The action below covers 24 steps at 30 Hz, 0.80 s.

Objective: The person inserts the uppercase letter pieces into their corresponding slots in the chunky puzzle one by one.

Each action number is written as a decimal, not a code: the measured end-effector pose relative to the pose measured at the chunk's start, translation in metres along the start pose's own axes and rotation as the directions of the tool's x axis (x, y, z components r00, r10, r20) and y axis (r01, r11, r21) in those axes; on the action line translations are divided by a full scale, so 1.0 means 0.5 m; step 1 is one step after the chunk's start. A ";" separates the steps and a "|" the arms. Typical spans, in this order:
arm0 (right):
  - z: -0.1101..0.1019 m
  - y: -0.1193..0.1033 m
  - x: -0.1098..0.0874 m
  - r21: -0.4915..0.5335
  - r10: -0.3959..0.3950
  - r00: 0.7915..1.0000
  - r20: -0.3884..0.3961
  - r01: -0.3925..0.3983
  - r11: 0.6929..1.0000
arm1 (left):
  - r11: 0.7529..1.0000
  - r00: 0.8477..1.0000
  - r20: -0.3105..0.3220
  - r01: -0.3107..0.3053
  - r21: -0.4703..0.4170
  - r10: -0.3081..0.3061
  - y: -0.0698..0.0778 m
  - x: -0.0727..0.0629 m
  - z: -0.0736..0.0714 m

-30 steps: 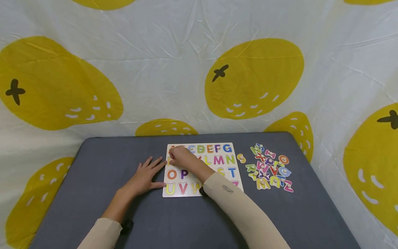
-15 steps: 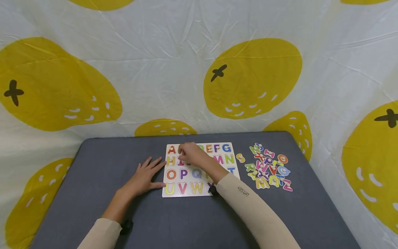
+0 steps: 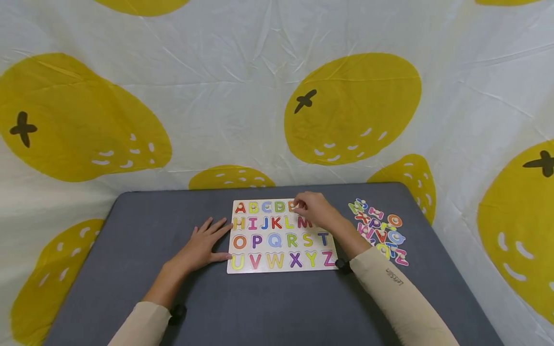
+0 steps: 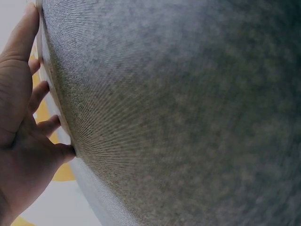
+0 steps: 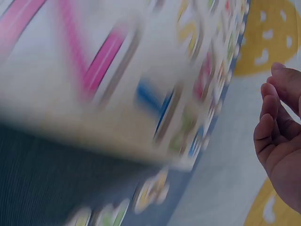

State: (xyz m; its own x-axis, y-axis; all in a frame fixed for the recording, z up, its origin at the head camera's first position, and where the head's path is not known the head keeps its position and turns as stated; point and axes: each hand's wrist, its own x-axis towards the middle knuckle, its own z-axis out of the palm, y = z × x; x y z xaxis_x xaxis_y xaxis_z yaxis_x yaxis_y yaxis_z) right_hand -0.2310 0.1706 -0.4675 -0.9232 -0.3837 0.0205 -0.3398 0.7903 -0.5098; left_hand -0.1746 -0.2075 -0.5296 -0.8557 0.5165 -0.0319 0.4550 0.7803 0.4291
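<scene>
My left hand (image 3: pixel 199 249) lies flat with spread fingers, thumb and fingertips at the left edge of a white alphabet puzzle board (image 3: pixel 265 241). The left wrist view shows this hand (image 4: pixel 21 103) along the dark tabletop. My right hand (image 3: pixel 318 210) hovers over the board's upper right, covering the F and G places. Its fingers bend loosely with nothing visible between them, also in the right wrist view, where the hand (image 5: pixel 282 141) is beside the blurred board. Knobbed letter pieces, such as the letter A (image 3: pixel 240 207) and the letter D (image 3: pixel 280 206), sit in the top row.
Right of the board, several loose letter pieces lie in a pile, among them an orange letter O (image 3: pixel 395 220) and a pink letter Z (image 3: pixel 401 257). My right forearm partly covers the pile. A grey table (image 3: pixel 277 312) stands before a lemon-print curtain (image 3: pixel 242 110).
My right hand has moved right across the board, from the A and H places to the upper right, uncovering the left columns. The left hand stays put.
</scene>
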 end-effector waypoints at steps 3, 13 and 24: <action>-0.030 0.041 -0.026 -0.022 0.028 0.999 -0.038 -0.029 0.999 | 1.000 1.000 0.008 0.004 0.000 -0.004 -0.001 0.000 0.000; -0.123 0.185 -0.115 -0.069 0.110 0.987 -0.117 -0.118 0.991 | 1.000 1.000 -0.001 0.011 0.006 -0.011 0.001 0.000 -0.001; -0.154 0.308 -0.213 -0.117 0.286 0.947 -0.145 -0.303 0.946 | 1.000 1.000 0.006 0.006 0.009 -0.006 0.001 0.004 0.002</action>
State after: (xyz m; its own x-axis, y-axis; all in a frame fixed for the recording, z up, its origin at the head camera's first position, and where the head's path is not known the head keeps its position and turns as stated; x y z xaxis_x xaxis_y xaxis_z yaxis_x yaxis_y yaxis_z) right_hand -0.1987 0.3700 -0.4819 -0.9977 -0.0683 -0.0018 -0.0623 0.9197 -0.3877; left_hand -0.1758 -0.2056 -0.5302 -0.8570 0.5138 -0.0404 0.4517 0.7866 0.4210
